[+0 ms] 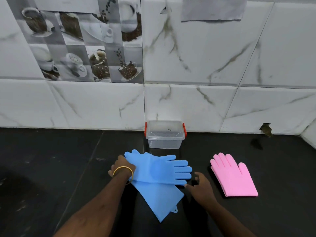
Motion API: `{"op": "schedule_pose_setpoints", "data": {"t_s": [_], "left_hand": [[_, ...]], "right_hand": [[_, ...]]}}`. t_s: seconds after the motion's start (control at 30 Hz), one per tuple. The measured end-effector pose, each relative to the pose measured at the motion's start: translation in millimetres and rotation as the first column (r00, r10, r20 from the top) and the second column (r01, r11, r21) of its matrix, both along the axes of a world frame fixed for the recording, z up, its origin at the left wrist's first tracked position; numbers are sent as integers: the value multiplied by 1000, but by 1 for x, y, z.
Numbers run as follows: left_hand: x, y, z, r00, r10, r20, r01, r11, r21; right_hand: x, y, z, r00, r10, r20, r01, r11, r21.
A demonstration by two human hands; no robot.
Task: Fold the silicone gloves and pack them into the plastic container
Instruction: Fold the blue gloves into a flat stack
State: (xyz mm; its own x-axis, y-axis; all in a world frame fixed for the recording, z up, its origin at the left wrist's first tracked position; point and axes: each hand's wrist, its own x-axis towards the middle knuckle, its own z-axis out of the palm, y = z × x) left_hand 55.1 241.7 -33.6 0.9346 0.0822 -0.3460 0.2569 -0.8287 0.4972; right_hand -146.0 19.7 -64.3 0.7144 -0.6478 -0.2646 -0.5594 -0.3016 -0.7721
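Head view shows the blue gloves [159, 170] lying on the black counter [51, 168] directly ahead of me, between my two hands. One glove is laid over the other so that the pair crosses: the upper glove's long axis runs left to right, its fingers pointing right, while the lower glove's cuff slants toward me and to the right. My left hand [122, 167] rests on the left end of the upper glove, at the crossing; its fingers are mostly hidden behind the wrist and the bangle [123, 174], so I cannot tell whether they pinch the silicone or merely press it. My right hand [200, 184] is released, fingers loosely spread, holding nothing, and it sits just beside the lowest fingertip of the upper glove, touching or nearly so (the frame does not settle which).

Finding: the right hand is the nearer one to the glove's finger end, and the fold, in my judgement, would carry that end leftward along the long axis toward my pinned left hand.

Pink gloves [234, 177] lie flat, well apart to the right. Plastic container [165, 135] stands against the tiled wall [205, 103], just beyond the blue pair, its lid seemingly on
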Motion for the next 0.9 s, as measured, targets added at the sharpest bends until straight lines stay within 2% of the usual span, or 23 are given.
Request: {"op": "schedule_pose_setpoints", "data": {"t_s": [0.07,0.2,0.3,0.4,0.47,0.53,0.63,0.73,0.83,0.9], "left_hand": [[5,1,4,1000,-8,19,8,1000,-26],[8,0,12,999,0,45,14,949,-316],[3,-6,26,999,27,30,-11,892,-452],[1,-16,39,998,-56,20,59,892,-449],[-4,-24,50,991,-110,80,133,893,-429],[-8,-35,61,974,-171,147,216,893,-395],[-15,-54,83,953,-263,150,300,891,-341],[-32,-79,109,938,-305,161,345,860,-377],[-57,-108,135,931,-336,143,361,788,-498],[-72,-128,153,928,-347,137,358,726,-587]], "right_hand": [[3,4,-2,999,-36,32,32,993,117],[12,8,-4,992,-88,86,61,958,279],[15,11,-1,988,-106,112,63,942,329],[12,13,1,985,-106,140,53,940,338],[8,15,4,983,-115,141,63,943,327],[6,18,7,974,-158,164,114,961,250],[0,33,16,951,-175,255,150,982,116],[-4,52,29,936,13,352,-82,980,181],[0,63,49,858,357,369,-447,873,196],[9,64,64,800,480,359,-567,801,194]]}}
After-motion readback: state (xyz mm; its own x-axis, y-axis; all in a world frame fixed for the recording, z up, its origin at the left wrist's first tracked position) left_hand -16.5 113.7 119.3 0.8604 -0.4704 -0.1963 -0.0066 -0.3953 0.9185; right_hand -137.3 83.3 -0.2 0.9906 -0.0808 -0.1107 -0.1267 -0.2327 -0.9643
